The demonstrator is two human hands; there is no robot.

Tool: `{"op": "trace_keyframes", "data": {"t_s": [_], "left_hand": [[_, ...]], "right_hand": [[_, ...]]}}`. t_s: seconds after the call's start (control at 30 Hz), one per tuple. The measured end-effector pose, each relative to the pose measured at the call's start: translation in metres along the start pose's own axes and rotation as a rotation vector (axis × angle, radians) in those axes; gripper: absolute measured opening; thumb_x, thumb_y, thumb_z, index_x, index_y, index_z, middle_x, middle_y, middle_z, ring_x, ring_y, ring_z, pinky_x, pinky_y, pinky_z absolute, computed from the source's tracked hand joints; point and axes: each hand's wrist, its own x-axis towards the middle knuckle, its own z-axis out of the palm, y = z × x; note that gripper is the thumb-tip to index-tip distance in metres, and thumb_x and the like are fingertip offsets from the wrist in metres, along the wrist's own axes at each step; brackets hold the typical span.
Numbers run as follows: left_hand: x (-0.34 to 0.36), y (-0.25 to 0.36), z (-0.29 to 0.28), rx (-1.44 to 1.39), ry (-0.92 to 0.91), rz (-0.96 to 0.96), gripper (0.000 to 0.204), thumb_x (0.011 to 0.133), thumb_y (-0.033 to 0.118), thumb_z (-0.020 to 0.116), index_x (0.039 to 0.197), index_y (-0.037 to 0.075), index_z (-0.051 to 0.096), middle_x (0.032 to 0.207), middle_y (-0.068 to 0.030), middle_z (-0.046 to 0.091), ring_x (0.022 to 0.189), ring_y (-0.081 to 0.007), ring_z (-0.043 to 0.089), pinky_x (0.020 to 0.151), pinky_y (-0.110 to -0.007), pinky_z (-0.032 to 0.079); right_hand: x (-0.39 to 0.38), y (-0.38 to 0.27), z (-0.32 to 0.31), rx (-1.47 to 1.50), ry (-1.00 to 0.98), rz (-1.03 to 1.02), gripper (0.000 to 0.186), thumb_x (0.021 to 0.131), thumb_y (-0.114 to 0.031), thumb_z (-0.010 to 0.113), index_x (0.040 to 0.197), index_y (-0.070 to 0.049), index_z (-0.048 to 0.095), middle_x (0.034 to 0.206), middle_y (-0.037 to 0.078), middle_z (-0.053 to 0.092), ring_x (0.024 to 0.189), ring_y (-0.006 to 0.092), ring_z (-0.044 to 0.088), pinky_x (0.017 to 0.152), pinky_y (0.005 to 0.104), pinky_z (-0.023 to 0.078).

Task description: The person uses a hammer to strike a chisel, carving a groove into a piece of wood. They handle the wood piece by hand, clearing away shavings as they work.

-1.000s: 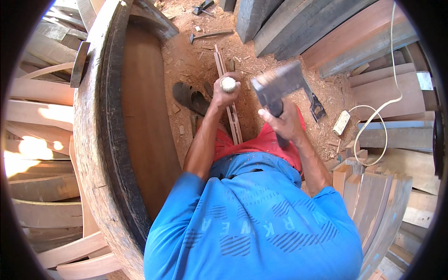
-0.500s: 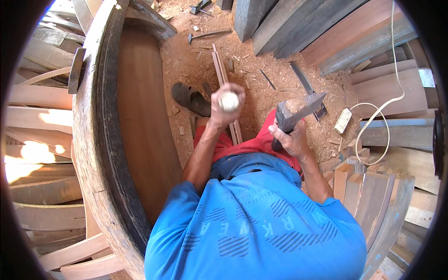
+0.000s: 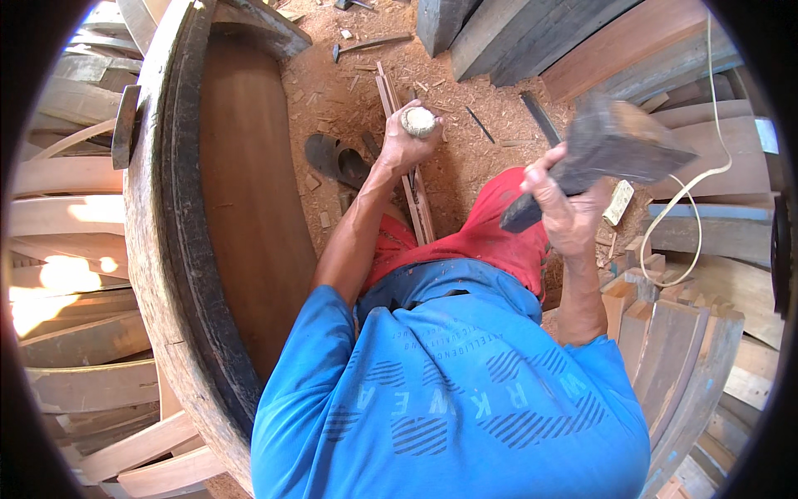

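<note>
My left hand (image 3: 402,151) is wrapped round an upright chisel (image 3: 418,122). Its round, pale handle end faces up, and the blade is hidden below the fist. Under that hand a long, narrow reddish wood strip (image 3: 421,212) with grooves along it runs from between my legs out over the floor. My right hand (image 3: 575,218) grips the short dark handle of a wooden mallet (image 3: 623,143). The mallet's blocky head is raised to the right of the chisel, apart from it and smeared by motion.
A curved hull side (image 3: 158,249) rises at my left. Wood shavings cover the floor, where a hammer (image 3: 370,44), a thin dark rod (image 3: 480,123) and a dark clog (image 3: 332,158) lie. A white cable (image 3: 694,195) with a socket block (image 3: 618,202) hangs at the right, beside thick timbers (image 3: 573,41).
My right hand has swung the mallet up and to the right. My left hand, still round the chisel, has shifted slightly away from me, and the view has moved a little.
</note>
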Motion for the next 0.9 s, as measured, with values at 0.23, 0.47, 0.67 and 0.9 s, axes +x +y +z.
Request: {"op": "trace_keyframes", "data": {"t_s": [0.23, 0.47, 0.67, 0.9], "left_hand": [[-0.002, -0.016, 0.006, 0.027, -0.037, -0.060, 0.010, 0.089, 0.008, 0.074, 0.092, 0.003, 0.067, 0.083, -0.0013, 0.068, 0.079, -0.0081, 0.063, 0.074, -0.026, 0.053], [0.000, -0.014, 0.008, 0.039, -0.030, -0.037, 0.010, 0.087, 0.010, 0.075, 0.090, 0.003, 0.068, 0.084, -0.0040, 0.070, 0.078, -0.0117, 0.066, 0.076, -0.028, 0.055], [-0.003, -0.003, 0.008, 0.056, -0.031, -0.060, 0.010, 0.085, 0.009, 0.074, 0.091, 0.003, 0.068, 0.084, -0.0053, 0.070, 0.077, -0.0121, 0.066, 0.076, -0.028, 0.054], [-0.006, 0.016, 0.018, 0.119, -0.158, -0.035, 0.020, 0.077, 0.013, 0.075, 0.094, 0.003, 0.068, 0.083, -0.0188, 0.072, 0.082, -0.0285, 0.075, 0.073, -0.037, 0.056]], "right_hand": [[0.024, -0.031, -0.008, 0.123, 0.117, -0.236, 0.026, 0.091, -0.001, 0.075, 0.111, 0.003, 0.060, 0.081, 0.009, 0.069, 0.069, 0.0132, 0.065, 0.066, 0.0284, 0.055], [0.040, -0.038, -0.010, 0.093, 0.165, -0.274, 0.024, 0.092, -0.004, 0.075, 0.109, 0.005, 0.061, 0.079, 0.010, 0.068, 0.068, 0.0136, 0.065, 0.065, 0.0283, 0.054], [0.043, -0.032, 0.002, 0.118, 0.169, -0.244, 0.020, 0.092, -0.002, 0.075, 0.107, 0.002, 0.062, 0.077, 0.008, 0.068, 0.065, 0.0125, 0.065, 0.061, 0.0276, 0.053], [0.027, 0.065, 0.032, -0.487, -0.062, -0.070, 0.021, 0.093, -0.019, 0.071, 0.103, -0.001, 0.068, 0.071, 0.007, 0.069, 0.060, 0.0214, 0.066, 0.057, 0.0375, 0.050]]}}
